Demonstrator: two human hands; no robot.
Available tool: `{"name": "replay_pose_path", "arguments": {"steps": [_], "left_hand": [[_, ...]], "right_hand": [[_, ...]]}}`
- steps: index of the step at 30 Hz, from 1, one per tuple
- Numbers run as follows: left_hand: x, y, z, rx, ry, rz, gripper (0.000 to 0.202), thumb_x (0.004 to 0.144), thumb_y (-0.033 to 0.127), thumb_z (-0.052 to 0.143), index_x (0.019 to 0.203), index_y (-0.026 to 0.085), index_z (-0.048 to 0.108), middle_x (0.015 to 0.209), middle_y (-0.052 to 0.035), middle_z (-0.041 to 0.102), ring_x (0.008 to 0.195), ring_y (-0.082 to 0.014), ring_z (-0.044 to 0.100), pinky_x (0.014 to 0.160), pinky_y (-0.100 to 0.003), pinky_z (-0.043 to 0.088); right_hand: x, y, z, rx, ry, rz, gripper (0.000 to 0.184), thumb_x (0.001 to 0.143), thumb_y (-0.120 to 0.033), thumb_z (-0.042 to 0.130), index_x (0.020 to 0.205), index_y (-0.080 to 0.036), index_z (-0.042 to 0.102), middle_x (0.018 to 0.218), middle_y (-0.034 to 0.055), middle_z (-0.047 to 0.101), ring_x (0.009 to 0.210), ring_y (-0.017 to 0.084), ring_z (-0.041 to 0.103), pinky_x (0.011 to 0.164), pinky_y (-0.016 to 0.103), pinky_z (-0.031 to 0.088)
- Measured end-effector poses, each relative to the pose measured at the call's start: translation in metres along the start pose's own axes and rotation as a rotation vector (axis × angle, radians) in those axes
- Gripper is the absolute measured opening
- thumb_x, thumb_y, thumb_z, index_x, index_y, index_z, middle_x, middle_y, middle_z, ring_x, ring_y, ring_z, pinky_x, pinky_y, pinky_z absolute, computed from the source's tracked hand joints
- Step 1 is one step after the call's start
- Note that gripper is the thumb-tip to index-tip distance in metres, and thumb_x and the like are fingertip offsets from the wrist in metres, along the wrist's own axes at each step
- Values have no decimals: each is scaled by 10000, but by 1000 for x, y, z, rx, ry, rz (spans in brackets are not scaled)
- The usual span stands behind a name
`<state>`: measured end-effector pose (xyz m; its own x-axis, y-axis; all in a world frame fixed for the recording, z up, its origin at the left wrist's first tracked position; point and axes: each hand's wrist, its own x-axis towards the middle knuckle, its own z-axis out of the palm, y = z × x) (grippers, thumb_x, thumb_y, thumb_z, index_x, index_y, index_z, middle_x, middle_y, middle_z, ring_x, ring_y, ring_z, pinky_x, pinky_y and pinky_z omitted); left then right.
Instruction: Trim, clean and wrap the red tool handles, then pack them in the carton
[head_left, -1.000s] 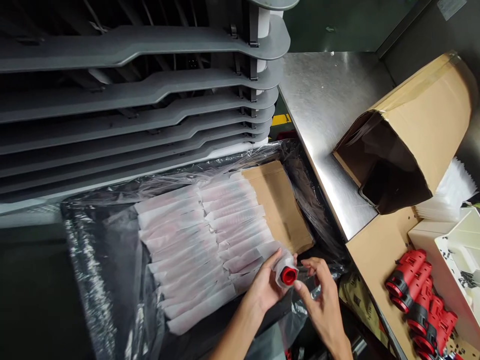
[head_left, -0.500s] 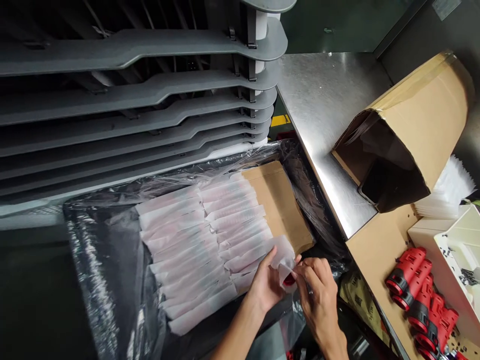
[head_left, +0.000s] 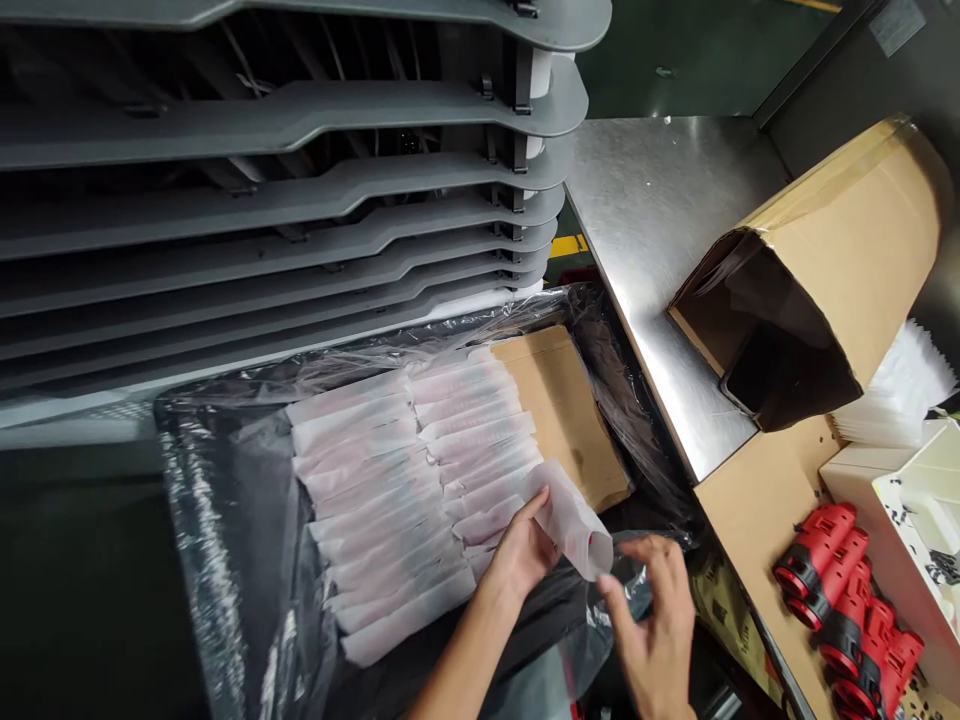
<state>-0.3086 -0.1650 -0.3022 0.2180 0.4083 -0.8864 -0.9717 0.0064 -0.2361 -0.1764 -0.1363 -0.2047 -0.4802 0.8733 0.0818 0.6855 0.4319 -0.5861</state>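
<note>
My left hand [head_left: 521,555] grips a translucent white sleeve [head_left: 571,518], its thumb lying along the near side. The sleeve's open end points down to the right, and a speck of red shows inside; the rest of its contents is hidden. Just beyond that open end is my right hand [head_left: 656,600], fingers and thumb spread apart, holding nothing. Behind the left hand, two rows of similar wrapped pieces [head_left: 375,500] lie in a tray lined with black plastic [head_left: 247,560], faint pink showing through the wraps.
Brown cardboard [head_left: 559,400] lies beside the wrapped rows. Stacked grey panels [head_left: 300,190] stand behind. To the right are a metal table [head_left: 667,220], an open cardboard box [head_left: 847,240], white sheets [head_left: 900,390], red-and-black housings [head_left: 825,545] and a white bin [head_left: 862,470] with small black parts.
My right hand has let go of the sleeve's end and moved right, its fingers opening. The sleeve's end, folded around a red part before, now stands open as a tube.
</note>
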Motion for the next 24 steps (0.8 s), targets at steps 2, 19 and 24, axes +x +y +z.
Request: {"name": "replay_pose_path", "arguments": {"steps": [2, 19, 24], "left_hand": [[0, 4, 0, -16, 14, 31, 120, 902, 215, 617, 793, 164, 619, 637, -10, 704, 533, -159, 660, 584, -257, 520], [-5, 27, 10, -181, 25, 322, 116, 955, 192, 565, 992, 113, 642, 894, -24, 689, 725, -118, 659, 679, -274, 574], [-11, 33, 9, -179, 57, 310, 127, 947, 216, 586, 870, 124, 627, 811, 16, 636, 664, -98, 612, 596, -231, 547]], "right_hand": [[-7, -3, 11, -57, -17, -30, 160, 907, -378, 630, 955, -226, 622, 947, 78, 533, 869, 237, 554, 725, 350, 480], [-18, 73, 85, 469, -209, 246, 892, 848, -467, 678, 1544, -325, 139, 1579, 152, 249, 1411, 347, 393, 983, 491, 518], [10, 55, 77, 417, -303, -56, 503, 896, -250, 591, 1366, -364, 452, 1414, 118, 453, 1354, 334, 456, 1095, 515, 410]]}}
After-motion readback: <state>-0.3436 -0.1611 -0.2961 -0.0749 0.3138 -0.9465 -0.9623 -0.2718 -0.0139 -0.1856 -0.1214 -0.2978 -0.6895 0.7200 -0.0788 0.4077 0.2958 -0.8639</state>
